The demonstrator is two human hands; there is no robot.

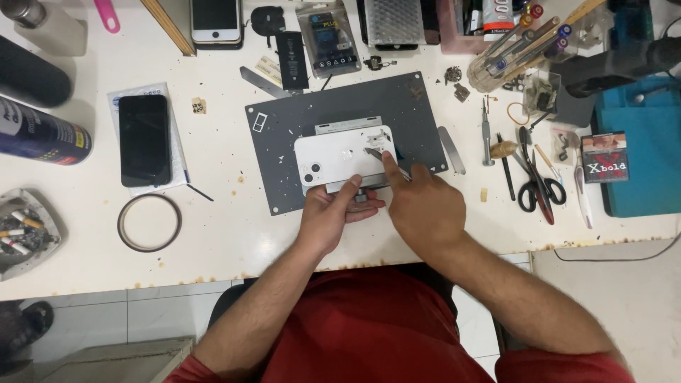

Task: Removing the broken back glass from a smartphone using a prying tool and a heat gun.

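A white phone (339,159) lies back-up on a dark grey work mat (284,117) in the middle of the white table. My left hand (333,213) grips the phone's near edge, thumb and fingers around it. My right hand (420,206) holds thin metal tweezers (376,153), with the index finger stretched along them. The tweezer tips rest on the phone's right end, beside small loose metal parts (374,136).
A black phone (144,139) on a paper sleeve lies at the left, a tape ring (149,222) in front of it. An ashtray (28,230) and spray can (42,131) sit far left. Scissors (539,188), screwdrivers and a small pack (604,157) lie at the right. A battery (291,60) and another phone (216,21) are at the back.
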